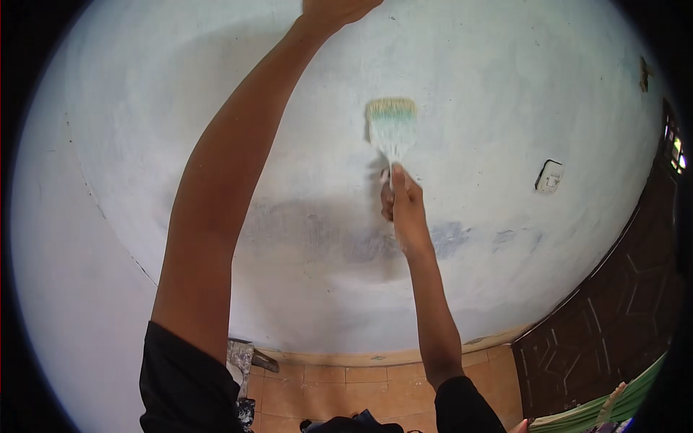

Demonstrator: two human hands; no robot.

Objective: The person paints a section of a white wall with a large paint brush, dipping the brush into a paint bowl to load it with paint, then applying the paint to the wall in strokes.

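Observation:
My right hand is closed round the handle of a wide paintbrush, thumb lying along the front of it. The brush points upward, its pale bristles at the top and whitish-green paint smeared over its lower part. Behind it is the white wall, which the brush overlaps in this view. Higher up, my left hand reaches to the top edge of the frame beside the wall; its fingers are cut off from view.
A light switch sits on the wall to the right. Grey-blue patches mark the wall below my right hand. A dark panelled door stands at the right, with green cloth near it. A paint-spattered bench stands on the orange tiled floor.

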